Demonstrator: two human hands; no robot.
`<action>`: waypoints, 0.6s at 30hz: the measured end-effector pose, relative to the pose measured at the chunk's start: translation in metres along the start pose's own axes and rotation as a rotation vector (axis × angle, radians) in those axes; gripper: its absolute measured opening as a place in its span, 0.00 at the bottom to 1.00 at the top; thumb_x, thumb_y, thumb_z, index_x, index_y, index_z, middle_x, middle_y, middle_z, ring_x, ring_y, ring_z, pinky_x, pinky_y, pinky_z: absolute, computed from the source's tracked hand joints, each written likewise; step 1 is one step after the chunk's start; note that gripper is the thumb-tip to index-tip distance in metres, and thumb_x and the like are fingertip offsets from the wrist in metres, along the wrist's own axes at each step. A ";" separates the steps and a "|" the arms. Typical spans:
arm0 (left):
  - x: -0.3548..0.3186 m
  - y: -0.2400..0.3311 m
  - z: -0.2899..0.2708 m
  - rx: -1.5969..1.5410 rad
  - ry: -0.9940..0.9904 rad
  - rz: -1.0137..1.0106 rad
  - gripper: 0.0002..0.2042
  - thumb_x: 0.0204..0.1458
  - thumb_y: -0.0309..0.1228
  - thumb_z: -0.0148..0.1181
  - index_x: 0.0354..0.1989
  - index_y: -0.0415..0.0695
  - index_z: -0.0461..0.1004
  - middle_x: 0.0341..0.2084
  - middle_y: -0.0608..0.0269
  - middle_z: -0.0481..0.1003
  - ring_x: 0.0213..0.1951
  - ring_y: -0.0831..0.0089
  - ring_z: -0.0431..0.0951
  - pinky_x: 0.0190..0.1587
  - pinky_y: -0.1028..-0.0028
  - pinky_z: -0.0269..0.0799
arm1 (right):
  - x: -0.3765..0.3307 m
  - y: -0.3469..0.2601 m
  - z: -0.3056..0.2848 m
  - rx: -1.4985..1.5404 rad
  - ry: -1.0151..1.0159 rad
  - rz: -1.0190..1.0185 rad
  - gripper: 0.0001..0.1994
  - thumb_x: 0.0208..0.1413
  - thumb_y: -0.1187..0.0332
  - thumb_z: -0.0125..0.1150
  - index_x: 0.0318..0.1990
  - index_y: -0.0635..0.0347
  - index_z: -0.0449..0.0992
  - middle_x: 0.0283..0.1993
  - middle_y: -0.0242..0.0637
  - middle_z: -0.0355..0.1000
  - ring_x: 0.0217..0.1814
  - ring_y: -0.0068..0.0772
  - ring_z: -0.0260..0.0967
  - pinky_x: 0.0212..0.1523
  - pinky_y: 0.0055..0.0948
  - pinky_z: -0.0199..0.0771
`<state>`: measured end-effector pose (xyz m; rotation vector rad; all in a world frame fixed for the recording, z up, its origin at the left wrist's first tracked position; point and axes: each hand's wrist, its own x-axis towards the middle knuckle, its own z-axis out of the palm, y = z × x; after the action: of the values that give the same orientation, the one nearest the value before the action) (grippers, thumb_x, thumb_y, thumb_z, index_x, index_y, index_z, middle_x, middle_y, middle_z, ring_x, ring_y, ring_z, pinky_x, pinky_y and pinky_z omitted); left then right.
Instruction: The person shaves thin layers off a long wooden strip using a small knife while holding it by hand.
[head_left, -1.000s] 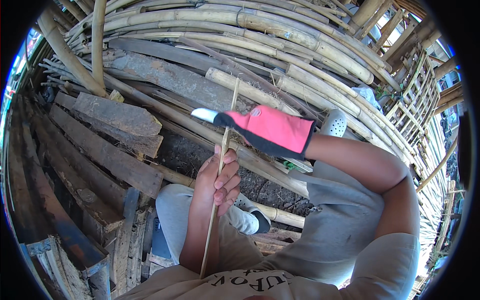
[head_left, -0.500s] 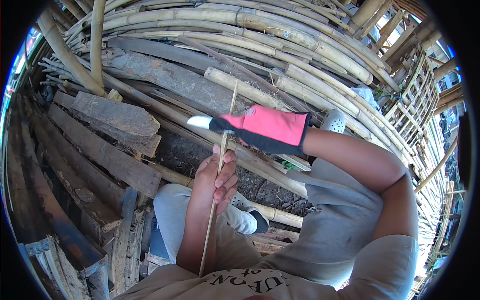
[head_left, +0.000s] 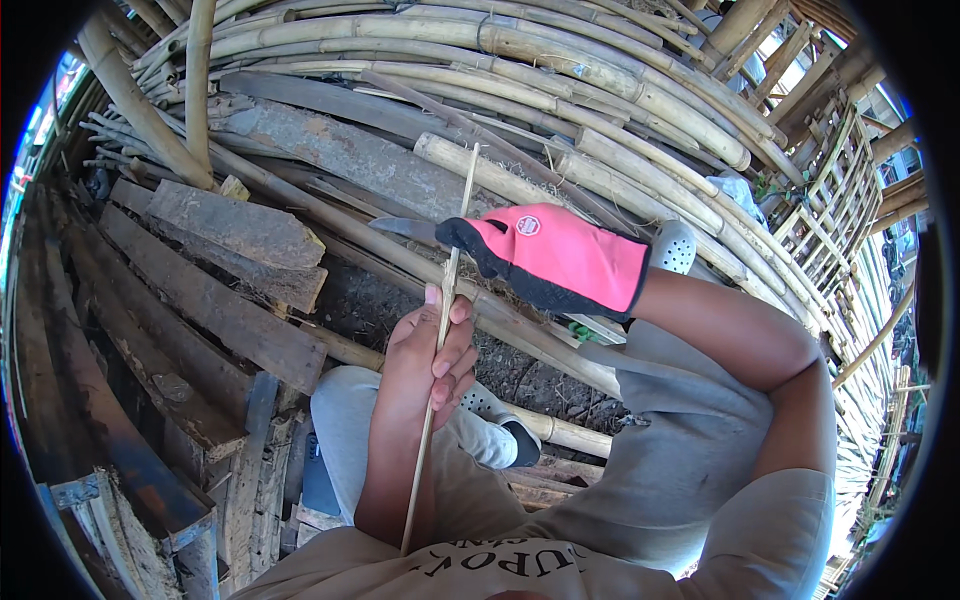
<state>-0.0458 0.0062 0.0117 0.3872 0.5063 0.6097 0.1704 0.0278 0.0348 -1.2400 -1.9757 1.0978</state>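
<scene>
My bare left hand is closed around a thin bamboo strip. The strip runs from near my chest, through the fingers, to a tip well beyond the hand. Just above my thumb its surface is rough, with lifted splinters. My right hand, in a pink and black glove, is shut on a knife. The grey blade points left past the strip; the knife's handle is hidden in the glove. Glove fingers lie against the strip, a little beyond my left hand. Whether the blade's edge touches the strip I cannot tell.
Long bamboo poles lie piled across the far side. Weathered wooden planks are stacked at my left. Between my legs is dark soil with a bamboo pole across it. A bamboo lattice stands at the far right.
My gloved right hand has shifted slightly right and turned, so its back shows more. The blade has gone from bright glare to dull grey. My left hand keeps its grip.
</scene>
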 end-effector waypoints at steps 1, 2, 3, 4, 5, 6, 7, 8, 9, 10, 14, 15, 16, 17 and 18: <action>-0.001 0.000 0.000 -0.003 0.007 0.008 0.19 0.71 0.49 0.37 0.38 0.46 0.64 0.11 0.75 0.57 0.07 0.84 0.54 0.08 0.81 0.50 | 0.002 -0.017 -0.002 -0.362 0.109 -0.007 0.23 0.69 0.50 0.45 0.38 0.63 0.75 0.21 0.47 0.72 0.20 0.44 0.73 0.21 0.38 0.71; -0.002 0.001 -0.001 0.019 0.033 0.005 0.19 0.71 0.48 0.37 0.38 0.45 0.63 0.11 0.75 0.57 0.06 0.84 0.54 0.07 0.81 0.49 | 0.005 -0.034 -0.005 -0.723 0.220 -0.018 0.24 0.69 0.49 0.45 0.33 0.62 0.74 0.21 0.46 0.72 0.20 0.45 0.73 0.21 0.39 0.72; -0.001 0.000 0.000 0.041 0.049 -0.003 0.19 0.71 0.48 0.38 0.38 0.45 0.63 0.10 0.75 0.57 0.06 0.85 0.54 0.07 0.81 0.49 | 0.005 -0.050 -0.008 -0.899 0.086 0.095 0.24 0.69 0.47 0.46 0.34 0.62 0.74 0.20 0.44 0.73 0.23 0.45 0.75 0.23 0.39 0.73; -0.002 0.001 0.000 0.038 0.046 0.000 0.19 0.71 0.48 0.38 0.38 0.45 0.63 0.10 0.75 0.57 0.06 0.85 0.54 0.07 0.81 0.49 | 0.007 -0.050 -0.009 -0.903 0.084 0.094 0.24 0.69 0.47 0.46 0.34 0.62 0.74 0.20 0.44 0.73 0.23 0.45 0.75 0.23 0.39 0.73; -0.003 0.001 0.001 0.141 0.074 0.012 0.20 0.71 0.48 0.36 0.37 0.45 0.64 0.11 0.75 0.57 0.07 0.85 0.54 0.08 0.81 0.50 | 0.009 -0.046 -0.009 -0.985 0.020 0.082 0.25 0.68 0.46 0.47 0.33 0.62 0.73 0.20 0.44 0.73 0.24 0.45 0.75 0.24 0.39 0.74; -0.002 -0.001 0.002 0.243 0.088 0.013 0.20 0.72 0.48 0.35 0.36 0.45 0.64 0.11 0.74 0.57 0.08 0.85 0.54 0.08 0.81 0.51 | 0.005 -0.041 -0.010 -1.072 -0.043 0.086 0.26 0.67 0.45 0.47 0.33 0.62 0.73 0.20 0.43 0.73 0.25 0.46 0.76 0.24 0.39 0.74; -0.002 -0.002 0.002 0.241 0.087 0.013 0.20 0.72 0.48 0.35 0.36 0.45 0.64 0.11 0.74 0.57 0.08 0.85 0.54 0.08 0.81 0.51 | 0.003 -0.031 -0.008 -1.058 0.035 0.031 0.27 0.65 0.43 0.48 0.32 0.62 0.72 0.21 0.42 0.74 0.23 0.46 0.75 0.24 0.40 0.74; -0.001 -0.003 0.001 0.268 0.099 0.008 0.21 0.72 0.48 0.35 0.36 0.44 0.65 0.11 0.74 0.57 0.08 0.85 0.54 0.08 0.81 0.51 | 0.001 -0.023 -0.007 -1.059 0.034 0.031 0.27 0.65 0.43 0.48 0.32 0.62 0.72 0.21 0.42 0.74 0.23 0.46 0.75 0.24 0.40 0.74; -0.001 -0.002 0.000 0.296 0.112 0.006 0.21 0.72 0.48 0.34 0.35 0.44 0.65 0.11 0.74 0.57 0.08 0.85 0.54 0.08 0.81 0.52 | 0.002 -0.018 -0.006 -1.002 0.044 0.026 0.26 0.66 0.44 0.49 0.30 0.61 0.72 0.21 0.46 0.72 0.24 0.51 0.73 0.26 0.44 0.73; -0.001 -0.003 -0.001 0.297 0.112 0.007 0.21 0.72 0.48 0.34 0.35 0.44 0.65 0.11 0.74 0.57 0.08 0.85 0.54 0.08 0.81 0.52 | 0.002 -0.015 -0.006 -0.945 0.055 0.020 0.26 0.66 0.44 0.50 0.28 0.60 0.71 0.21 0.49 0.70 0.25 0.56 0.72 0.27 0.48 0.71; -0.001 -0.002 -0.001 0.332 0.149 0.033 0.21 0.72 0.48 0.36 0.35 0.44 0.65 0.11 0.74 0.57 0.08 0.85 0.54 0.08 0.81 0.50 | 0.009 -0.008 -0.011 -0.957 0.027 0.010 0.26 0.66 0.45 0.50 0.29 0.60 0.71 0.21 0.49 0.70 0.25 0.56 0.72 0.27 0.49 0.72; -0.001 -0.002 0.002 0.332 0.170 0.035 0.20 0.71 0.48 0.38 0.35 0.44 0.64 0.10 0.74 0.56 0.07 0.85 0.53 0.07 0.82 0.48 | 0.014 -0.003 -0.017 -0.980 0.085 0.146 0.26 0.66 0.45 0.50 0.28 0.61 0.71 0.22 0.50 0.71 0.25 0.55 0.73 0.27 0.48 0.72; -0.003 -0.002 0.005 0.333 0.161 0.030 0.20 0.71 0.48 0.38 0.35 0.44 0.64 0.10 0.74 0.56 0.07 0.85 0.53 0.07 0.82 0.48 | 0.019 0.005 -0.025 -1.002 0.146 0.289 0.26 0.66 0.45 0.50 0.28 0.61 0.72 0.22 0.51 0.72 0.25 0.55 0.73 0.27 0.48 0.72; -0.009 -0.002 0.007 0.362 0.148 0.031 0.20 0.71 0.48 0.37 0.34 0.44 0.64 0.10 0.74 0.56 0.07 0.85 0.53 0.07 0.81 0.49 | 0.025 0.028 -0.046 -1.051 0.206 0.341 0.26 0.66 0.46 0.50 0.28 0.61 0.72 0.23 0.51 0.73 0.26 0.54 0.74 0.28 0.48 0.72; -0.013 -0.003 0.012 0.382 0.098 0.027 0.21 0.71 0.48 0.37 0.34 0.44 0.64 0.09 0.74 0.56 0.07 0.84 0.53 0.07 0.81 0.50 | 0.015 0.051 -0.079 -1.128 0.272 0.416 0.26 0.66 0.46 0.49 0.27 0.60 0.73 0.25 0.51 0.74 0.27 0.53 0.75 0.28 0.49 0.73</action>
<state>-0.0463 -0.0067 0.0241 0.7284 0.7154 0.5591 0.2490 0.0810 0.0320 -2.2661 -2.1775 -0.1896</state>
